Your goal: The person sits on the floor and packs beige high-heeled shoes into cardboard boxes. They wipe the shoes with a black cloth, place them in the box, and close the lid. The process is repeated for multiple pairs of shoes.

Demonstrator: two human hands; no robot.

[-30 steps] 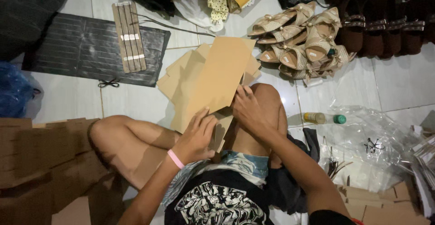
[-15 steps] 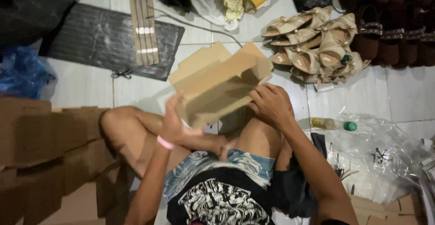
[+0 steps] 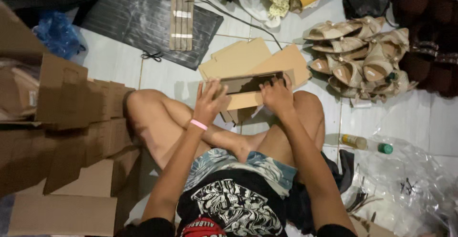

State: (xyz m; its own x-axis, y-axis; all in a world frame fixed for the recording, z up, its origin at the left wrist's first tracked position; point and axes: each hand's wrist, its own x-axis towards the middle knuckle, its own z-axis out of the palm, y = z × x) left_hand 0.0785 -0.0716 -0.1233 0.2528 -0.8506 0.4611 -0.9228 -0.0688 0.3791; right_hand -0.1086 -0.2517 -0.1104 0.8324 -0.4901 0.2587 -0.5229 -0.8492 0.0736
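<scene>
I sit cross-legged on a tiled floor with a brown cardboard box [image 3: 248,85] held over my knees. Its walls are folded up and the open side faces me. My left hand [image 3: 209,102], with a pink band on the wrist, grips the box's left end. My right hand [image 3: 276,95] grips its right end, fingers over the rim. Flat cardboard sheets [image 3: 238,58] lie on the floor just behind the box.
Stacks of folded cardboard boxes [image 3: 62,122] stand at my left. A pile of beige sandals [image 3: 362,55] lies at the right, dark shoes [image 3: 429,36] beyond. A black mat [image 3: 143,22] with cardboard strips [image 3: 182,12], a small bottle [image 3: 365,144] and clear plastic bags [image 3: 410,184] lie around.
The flat cardboard has been folded up into a box shape. Both hands moved from the sheet's lower edge to the box's two ends, and the box now sits level.
</scene>
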